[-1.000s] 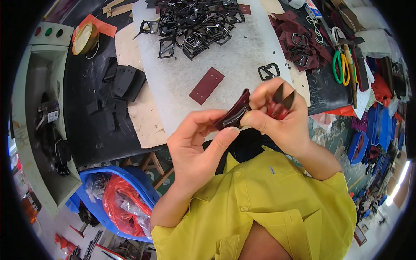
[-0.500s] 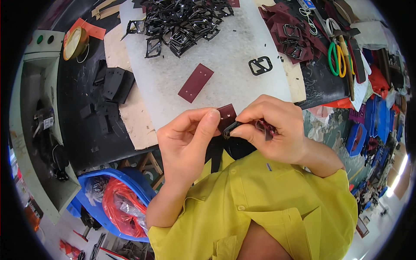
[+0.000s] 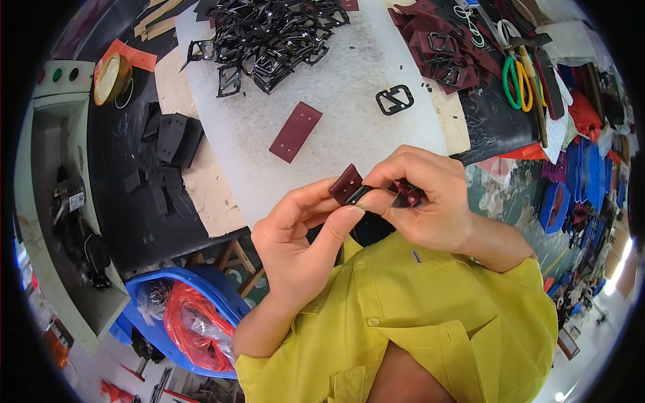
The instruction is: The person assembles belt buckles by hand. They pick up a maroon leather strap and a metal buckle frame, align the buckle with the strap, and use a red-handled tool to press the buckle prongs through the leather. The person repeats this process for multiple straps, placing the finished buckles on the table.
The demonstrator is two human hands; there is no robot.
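Over the front edge of the work surface, my left hand [image 3: 295, 235] pinches a small maroon leather piece [image 3: 346, 183] with punched holes. Its thumb presses at the lower end, beside a black metal buckle [image 3: 359, 195] set against the leather. My right hand [image 3: 430, 195] grips that buckle between thumb and forefinger. Shiny maroon material [image 3: 408, 193] also shows within the right hand's curled fingers; its shape is mostly hidden. Farther off, a flat maroon leather strip [image 3: 295, 131] with holes lies alone. A single black buckle [image 3: 394, 100] lies to its right.
A heap of black buckles [image 3: 269, 43] covers the far part of the white board [image 3: 349, 87]. Maroon leather pieces [image 3: 430, 47] pile at far right, near green-handled tools [image 3: 512, 84]. Black pieces [image 3: 176, 141] lie left. A blue bin [image 3: 151, 282] stands below the table.
My left thumb has slid from the leather's upper face down to its lower end by the buckle. The leather piece now tilts differently. The whole view has shifted slightly.
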